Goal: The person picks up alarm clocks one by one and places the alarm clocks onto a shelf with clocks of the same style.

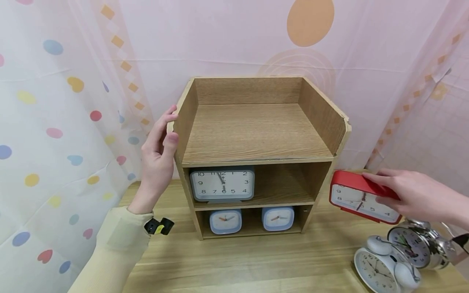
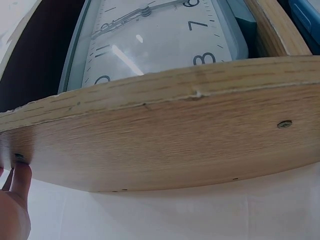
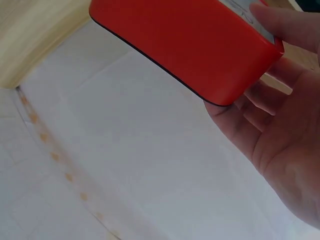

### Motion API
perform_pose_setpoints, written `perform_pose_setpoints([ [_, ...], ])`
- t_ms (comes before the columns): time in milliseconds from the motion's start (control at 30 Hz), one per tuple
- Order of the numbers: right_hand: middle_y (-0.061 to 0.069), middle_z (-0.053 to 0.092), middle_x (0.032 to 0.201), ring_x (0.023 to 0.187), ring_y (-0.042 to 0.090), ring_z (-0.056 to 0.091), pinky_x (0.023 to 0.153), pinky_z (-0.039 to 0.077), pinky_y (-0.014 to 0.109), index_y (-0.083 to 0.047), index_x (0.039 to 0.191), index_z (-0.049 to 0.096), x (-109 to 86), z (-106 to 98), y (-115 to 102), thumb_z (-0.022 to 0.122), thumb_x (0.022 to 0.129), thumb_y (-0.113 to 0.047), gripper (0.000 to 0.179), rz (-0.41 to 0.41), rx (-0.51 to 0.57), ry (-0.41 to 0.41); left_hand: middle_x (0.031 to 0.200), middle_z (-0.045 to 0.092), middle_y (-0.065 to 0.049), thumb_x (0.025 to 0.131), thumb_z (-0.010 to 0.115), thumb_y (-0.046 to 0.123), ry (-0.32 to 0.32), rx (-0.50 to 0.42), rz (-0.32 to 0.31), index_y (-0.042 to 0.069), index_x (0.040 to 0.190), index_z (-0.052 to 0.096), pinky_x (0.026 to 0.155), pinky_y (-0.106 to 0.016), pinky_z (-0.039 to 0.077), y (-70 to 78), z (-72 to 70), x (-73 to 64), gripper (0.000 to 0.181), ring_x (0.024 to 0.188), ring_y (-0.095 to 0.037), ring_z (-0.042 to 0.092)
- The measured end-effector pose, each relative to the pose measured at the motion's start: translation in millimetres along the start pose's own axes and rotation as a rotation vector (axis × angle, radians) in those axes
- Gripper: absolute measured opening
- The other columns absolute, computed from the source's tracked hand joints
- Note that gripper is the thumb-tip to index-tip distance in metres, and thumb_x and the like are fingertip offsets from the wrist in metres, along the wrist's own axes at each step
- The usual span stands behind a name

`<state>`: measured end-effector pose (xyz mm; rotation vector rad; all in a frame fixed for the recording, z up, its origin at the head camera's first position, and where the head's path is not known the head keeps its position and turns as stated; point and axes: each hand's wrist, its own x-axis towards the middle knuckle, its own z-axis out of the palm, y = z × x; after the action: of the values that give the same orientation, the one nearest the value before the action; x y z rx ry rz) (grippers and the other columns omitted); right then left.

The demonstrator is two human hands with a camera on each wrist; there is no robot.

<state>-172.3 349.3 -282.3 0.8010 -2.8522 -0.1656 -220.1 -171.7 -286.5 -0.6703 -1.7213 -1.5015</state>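
My left hand [image 1: 157, 158] rests against the outer left side of a small wooden shelf [image 1: 256, 130], fingertips at the upper edge. In the left wrist view, a fingertip [image 2: 21, 180] touches the side panel. My right hand [image 1: 417, 195] grips a red alarm clock [image 1: 370, 183] by its right end, thumb on the face side and fingers behind. The clock is tilted, to the right of the shelf. A grey-blue rectangular clock [image 1: 222, 185] stands at the left of the middle compartment. Two light blue clocks, one left [image 1: 225, 221] and one right [image 1: 277, 218], stand in the bottom compartment.
At the front right of the wooden table [image 1: 220, 264] are a white twin-bell alarm clock [image 1: 377, 268] and a silver twin-bell alarm clock [image 1: 414, 244], close together below my right hand. A patterned pink and white curtain [image 1: 234, 36] hangs behind the shelf and along the sides.
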Motion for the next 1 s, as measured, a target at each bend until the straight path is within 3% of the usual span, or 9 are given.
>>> perform_pose_setpoints([
  [133,-0.013,0.057,0.090,0.068,-0.003,0.043,0.057,0.039,0.021,-0.004,0.135,0.069,-3.6,-3,-1,0.090,0.078,-0.015,0.062,-0.025,-0.012,0.010,0.159,0.056,-0.008,0.107,0.062,0.037,-0.001,0.000,0.001,0.000,0.140,0.059,0.115,-0.019,0.039,0.0,-0.2,-0.1,0.051,0.153,-0.015,0.048],
  [267,-0.016,0.049,0.087,0.068,-0.007,0.037,0.058,0.036,0.019,-0.009,0.130,0.072,-7.5,-6,-4,0.091,0.075,-0.014,0.058,-0.071,-0.036,0.071,0.160,0.055,-0.009,0.107,0.062,0.037,0.001,-0.003,0.000,0.001,0.140,0.060,0.117,-0.020,0.038,0.2,-0.6,-0.6,0.049,0.153,-0.015,0.048],
  [567,-0.019,0.053,0.092,0.074,-0.008,0.043,0.061,0.044,0.020,-0.016,0.127,0.074,-11.8,-11,-11,0.093,0.071,-0.016,0.059,-0.125,-0.042,0.076,0.160,0.056,-0.007,0.107,0.062,0.037,0.001,-0.010,-0.003,0.001,0.140,0.060,0.118,-0.020,0.038,0.4,-0.5,-0.6,0.049,0.154,-0.015,0.047],
  [767,-0.022,0.051,0.092,0.077,-0.009,0.043,0.061,0.044,0.019,-0.018,0.126,0.073,-14.8,-14,-13,0.096,0.064,-0.016,0.066,-0.193,-0.054,0.120,0.160,0.056,-0.007,0.107,0.062,0.037,0.000,-0.009,-0.005,0.001,0.140,0.060,0.115,-0.019,0.038,0.3,-0.1,-0.1,0.049,0.154,-0.015,0.047],
  [1000,-0.026,0.054,0.097,0.080,-0.012,0.046,0.063,0.044,0.015,-0.021,0.130,0.072,-15.8,-18,-19,0.096,0.065,-0.014,0.070,-0.256,-0.003,0.153,0.160,0.055,-0.008,0.107,0.062,0.036,0.000,-0.013,-0.004,0.000,0.140,0.059,0.116,-0.020,0.037,-0.1,-0.6,-0.2,0.049,0.154,-0.015,0.046],
])
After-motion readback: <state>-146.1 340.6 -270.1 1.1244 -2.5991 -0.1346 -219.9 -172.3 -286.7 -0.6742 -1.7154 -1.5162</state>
